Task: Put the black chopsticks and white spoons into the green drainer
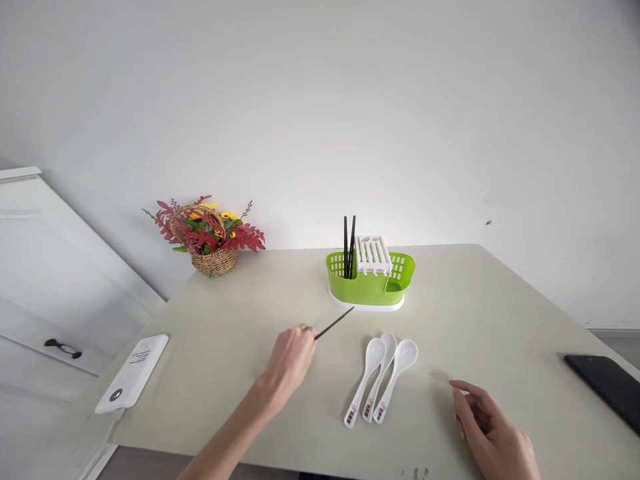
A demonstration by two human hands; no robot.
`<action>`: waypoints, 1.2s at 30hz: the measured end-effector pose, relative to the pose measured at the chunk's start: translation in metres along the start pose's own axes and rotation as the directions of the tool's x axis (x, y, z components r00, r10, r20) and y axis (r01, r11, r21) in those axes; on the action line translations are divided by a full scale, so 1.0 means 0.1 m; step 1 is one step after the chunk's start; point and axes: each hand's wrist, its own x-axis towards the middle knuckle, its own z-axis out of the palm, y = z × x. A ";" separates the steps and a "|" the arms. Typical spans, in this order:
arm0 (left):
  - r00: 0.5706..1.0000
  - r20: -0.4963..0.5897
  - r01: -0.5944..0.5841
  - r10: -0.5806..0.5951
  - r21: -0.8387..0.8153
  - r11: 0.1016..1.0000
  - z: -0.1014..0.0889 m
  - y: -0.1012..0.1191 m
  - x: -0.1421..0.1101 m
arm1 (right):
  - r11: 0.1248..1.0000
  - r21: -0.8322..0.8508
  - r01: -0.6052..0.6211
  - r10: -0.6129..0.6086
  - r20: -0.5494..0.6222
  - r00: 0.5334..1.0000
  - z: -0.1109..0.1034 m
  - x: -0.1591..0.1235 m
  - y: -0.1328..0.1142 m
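Left of the white spoons, we have our left hand closed around a black chopstick (fist hides the near end, so can't tell if it's only one). Free end points away, up and to the right of that hand, near the front edge of the white base; contact unclear. Beyond the hand, to its right: green basket on that base, standing chopsticks in its left part, white slatted rack at its middle. Our right hand is released, fingers loosely curled, right of the three spoons, which overlap, bowls pointing away from us. Black phone lies further right of it. Far left of our left hand: white device. Beyond that hand, back left: woven flower basket. All on the pale table.
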 end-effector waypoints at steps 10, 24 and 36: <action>0.893 -0.410 -0.165 -0.185 -0.682 0.713 -0.14 -0.03 -0.08 | 0.999 -0.037 0.014 -0.015 -0.016 1.000 -0.01 -0.02 0.00; 0.895 -0.157 -0.064 -0.417 -0.972 0.228 0.13 0.06 -0.20 | 0.963 0.265 0.044 -0.045 0.000 0.999 0.09 -0.24 -0.43; 0.925 0.193 0.083 -0.328 -0.943 -0.322 0.84 0.33 -0.05 | 0.861 0.490 0.133 -0.244 0.170 0.955 0.51 -0.39 -0.91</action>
